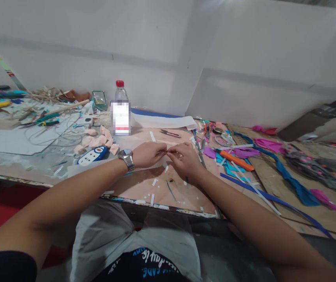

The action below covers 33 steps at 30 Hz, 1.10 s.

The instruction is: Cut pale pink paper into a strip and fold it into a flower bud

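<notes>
Left hand [149,154] and right hand [187,159] meet, fingertips pinched together, what they hold too small to tell; likely fine handwork, next move needing steadiness

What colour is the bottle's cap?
The cap is red; it shows best in the head view, the only one here.

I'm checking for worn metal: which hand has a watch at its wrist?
The left hand, nearer the blue-and-white power strip: a metal-band watch circles its wrist. The right hand has a bare wrist.
</notes>
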Motion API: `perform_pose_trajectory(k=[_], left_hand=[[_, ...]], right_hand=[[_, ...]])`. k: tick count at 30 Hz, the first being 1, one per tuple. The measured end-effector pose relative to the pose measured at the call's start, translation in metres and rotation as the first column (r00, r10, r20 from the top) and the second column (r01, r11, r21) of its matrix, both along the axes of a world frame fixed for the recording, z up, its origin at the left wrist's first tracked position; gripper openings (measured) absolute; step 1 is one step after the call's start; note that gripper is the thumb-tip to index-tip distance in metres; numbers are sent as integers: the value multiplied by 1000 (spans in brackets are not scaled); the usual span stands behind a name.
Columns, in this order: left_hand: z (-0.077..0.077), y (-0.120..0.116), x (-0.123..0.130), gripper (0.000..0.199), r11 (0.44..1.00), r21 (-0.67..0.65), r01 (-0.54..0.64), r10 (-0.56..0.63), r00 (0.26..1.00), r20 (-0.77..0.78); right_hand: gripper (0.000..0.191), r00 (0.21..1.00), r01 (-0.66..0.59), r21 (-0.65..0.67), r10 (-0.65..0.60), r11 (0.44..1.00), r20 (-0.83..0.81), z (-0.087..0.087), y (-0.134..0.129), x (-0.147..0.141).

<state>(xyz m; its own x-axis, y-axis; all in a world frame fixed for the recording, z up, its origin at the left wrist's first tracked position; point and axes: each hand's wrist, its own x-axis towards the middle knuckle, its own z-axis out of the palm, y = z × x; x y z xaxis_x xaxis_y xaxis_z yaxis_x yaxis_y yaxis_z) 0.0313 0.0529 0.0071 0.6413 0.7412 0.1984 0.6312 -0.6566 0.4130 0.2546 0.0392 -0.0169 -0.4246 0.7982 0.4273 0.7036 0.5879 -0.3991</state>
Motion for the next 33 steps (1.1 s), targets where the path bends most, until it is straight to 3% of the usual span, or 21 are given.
perform_pose_trajectory(k=[8,33], left_hand=[[1,-1,1,34,999,29,37,-36,999,-36],[-5,2,2,39,999,-8,-40,40,995,-87]], right_hand=[[19,999,12,-35,-11,999,43,-2,-1,-2],[25,994,53,-84,-45,995,98,-1,1,-2]])
